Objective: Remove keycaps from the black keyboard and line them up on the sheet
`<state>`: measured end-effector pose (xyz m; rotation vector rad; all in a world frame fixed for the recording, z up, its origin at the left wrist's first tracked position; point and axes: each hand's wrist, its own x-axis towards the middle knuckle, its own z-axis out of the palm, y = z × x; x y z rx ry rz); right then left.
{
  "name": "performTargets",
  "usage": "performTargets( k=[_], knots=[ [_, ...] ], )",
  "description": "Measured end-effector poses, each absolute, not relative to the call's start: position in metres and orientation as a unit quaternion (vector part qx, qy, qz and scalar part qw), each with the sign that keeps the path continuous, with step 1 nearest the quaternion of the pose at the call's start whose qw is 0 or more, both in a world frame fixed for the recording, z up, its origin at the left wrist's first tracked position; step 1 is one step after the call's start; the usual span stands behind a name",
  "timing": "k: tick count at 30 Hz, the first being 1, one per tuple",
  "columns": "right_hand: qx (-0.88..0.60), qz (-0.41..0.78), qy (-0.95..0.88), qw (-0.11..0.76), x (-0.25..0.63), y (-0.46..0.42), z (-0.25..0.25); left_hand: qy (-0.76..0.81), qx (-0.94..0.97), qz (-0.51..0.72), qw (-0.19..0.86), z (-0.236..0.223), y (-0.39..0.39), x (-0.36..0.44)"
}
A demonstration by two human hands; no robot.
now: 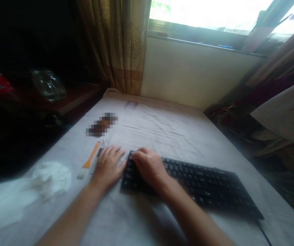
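A black keyboard (203, 184) lies on a pale cloth-covered surface (177, 126), its cable leaving the near right corner. My left hand (109, 164) rests flat just left of the keyboard, fingers spread. Beside it is a paint brush (92, 155) with an orange handle and pale bristles. A thin tool (101, 150) with a dark part lies partly hidden by my left fingers. Over the keyboard's left end, my right hand (149, 165) is closed with its fingers curled down to the keys. Whatever it may hold is hidden.
A crumpled white cloth (51, 179) lies at the left. Farther back is a blurred-out brown item (102, 124). A glass jar (49, 84) stands on a dark wooden shelf (77, 99). Curtains (126, 48) and a window bound the far side; draped fabric hangs at the right.
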<state>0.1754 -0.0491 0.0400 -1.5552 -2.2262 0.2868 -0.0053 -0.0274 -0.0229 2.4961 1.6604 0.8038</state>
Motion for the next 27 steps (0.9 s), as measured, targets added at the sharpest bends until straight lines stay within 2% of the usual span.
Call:
performTargets(
  k=[5, 11, 20, 27],
  knots=[
    [-0.492, 0.093, -0.836, 0.225, 0.173, -0.064, 0.03, 0.546, 0.797, 0.257, 0.014, -0.026, -0.026, -0.005],
    [-0.428, 0.085, -0.879, 0.195, 0.171, -0.087, 0.031, 0.546, 0.799, 0.252, 0.007, -0.026, -0.026, -0.005],
    [-0.408, 0.06, -0.897, 0.16, 0.185, -0.1, 0.035, 0.54, 0.807, 0.239, 0.0, -0.022, -0.026, -0.005],
    [-0.399, -0.008, -0.903, 0.158, 0.208, -0.116, 0.039, 0.542, 0.81, 0.223, -0.013, -0.019, -0.028, -0.004]
  ],
)
